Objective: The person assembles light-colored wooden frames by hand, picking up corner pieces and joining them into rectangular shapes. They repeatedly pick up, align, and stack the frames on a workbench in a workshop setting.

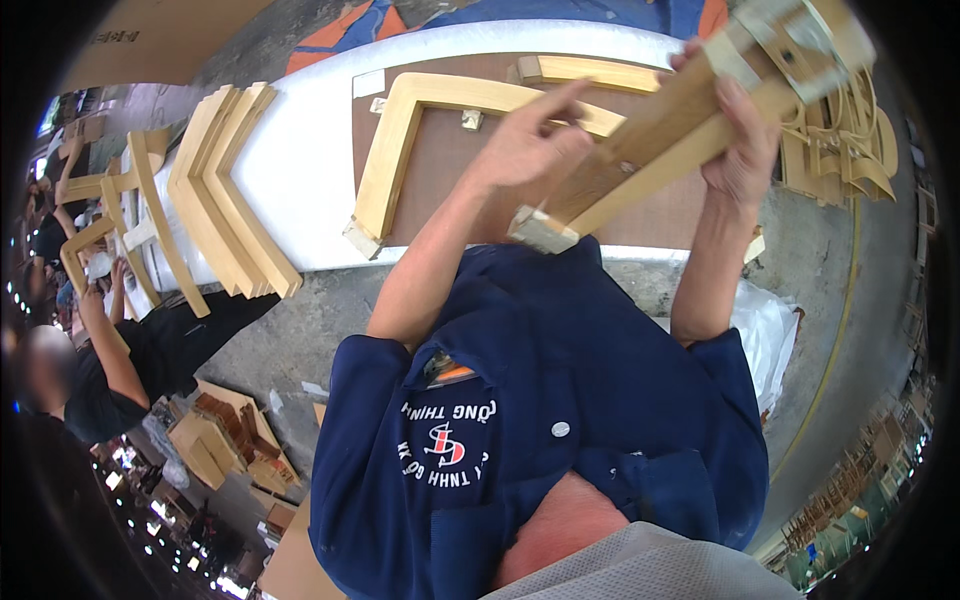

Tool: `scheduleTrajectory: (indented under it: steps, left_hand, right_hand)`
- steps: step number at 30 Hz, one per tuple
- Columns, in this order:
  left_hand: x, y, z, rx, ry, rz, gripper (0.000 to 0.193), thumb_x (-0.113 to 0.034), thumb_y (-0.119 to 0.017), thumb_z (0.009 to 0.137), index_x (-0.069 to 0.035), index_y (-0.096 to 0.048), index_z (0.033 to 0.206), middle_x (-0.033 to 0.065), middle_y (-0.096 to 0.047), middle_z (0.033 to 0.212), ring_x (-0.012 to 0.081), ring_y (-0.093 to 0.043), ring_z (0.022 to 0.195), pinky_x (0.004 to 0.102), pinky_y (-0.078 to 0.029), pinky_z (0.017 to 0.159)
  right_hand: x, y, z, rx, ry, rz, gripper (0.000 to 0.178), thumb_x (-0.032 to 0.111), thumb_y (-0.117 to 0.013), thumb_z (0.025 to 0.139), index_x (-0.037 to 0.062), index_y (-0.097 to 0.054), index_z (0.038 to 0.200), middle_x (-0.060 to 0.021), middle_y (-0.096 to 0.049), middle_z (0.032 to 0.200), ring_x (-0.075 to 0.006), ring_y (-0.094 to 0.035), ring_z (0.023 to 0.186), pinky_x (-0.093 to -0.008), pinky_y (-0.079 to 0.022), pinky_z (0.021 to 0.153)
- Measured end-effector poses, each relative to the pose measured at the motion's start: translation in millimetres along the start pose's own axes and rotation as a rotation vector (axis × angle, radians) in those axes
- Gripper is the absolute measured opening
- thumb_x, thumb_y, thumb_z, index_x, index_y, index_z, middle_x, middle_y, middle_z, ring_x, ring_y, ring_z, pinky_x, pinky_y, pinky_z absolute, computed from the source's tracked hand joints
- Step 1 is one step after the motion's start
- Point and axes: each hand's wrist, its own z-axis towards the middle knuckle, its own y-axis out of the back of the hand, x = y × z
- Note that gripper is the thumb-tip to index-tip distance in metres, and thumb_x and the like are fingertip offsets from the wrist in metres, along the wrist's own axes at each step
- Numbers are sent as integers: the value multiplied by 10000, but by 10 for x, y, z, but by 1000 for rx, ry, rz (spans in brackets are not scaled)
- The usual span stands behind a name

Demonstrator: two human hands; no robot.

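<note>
1. In the head view, a grey concrete floor (pixel 310 345) surrounds a white-covered counter (pixel 315 150). A co-worker (pixel 110 380) stands at the left, and a row of bent wooden pieces (pixel 225 190) lies on the counter's left part.
2. On the counter, a brown panel (pixel 450 205) carries an angled wooden frame (pixel 400 105).
3. The wooden assembly (pixel 650 135) is tilted above the panel, its near end covered by a whitish wrap (pixel 545 230).
4. The right hand (pixel 745 150) grips the assembly near its far end: fingers reach over one side, thumb against the other, pinching the wood between.
5. The left hand (pixel 535 145) is beside the assembly, index finger stretched out, the others curled; whether it touches the wood, I cannot tell.
6. To handle this well, I would firm up the right grip, bring the left hand under the nearer part for balance, turn the piece slowly, and guard the wrapped end from knocking the angled frame below.
</note>
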Motion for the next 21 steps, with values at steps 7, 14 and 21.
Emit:
scheduleTrajectory:
  steps: [7,14,21]
  left_hand:
    - [1383,379,-20,-700,826,-361,658,-330,-717,871,97,-430,1282,229,-626,1053,281,-684,758,400,-593,583]
    - [1905,447,825,-932,1196,-187,807,-416,-746,810,182,-414,1239,277,-571,1147,404,-687,818,516,-624,606]
    - [1431,394,783,-1124,883,-195,731,-300,-742,800,147,-413,1277,199,-537,1234,341,-648,977,487,-612,719]
  right_hand:
    - [317,764,-364,-124,218,-237,460,43,-648,828,-103,-490,1234,-229,-635,1055,-301,-663,932,-457,-563,877]
    - [503,1164,-653,-205,292,-274,502,47,-661,797,-105,-470,1236,-260,-602,1082,-324,-639,978,-451,-559,870]
    - [522,1521,-711,-238,295,-290,533,130,-688,792,-101,-480,1224,-256,-609,1061,-303,-640,979,-412,-576,830]
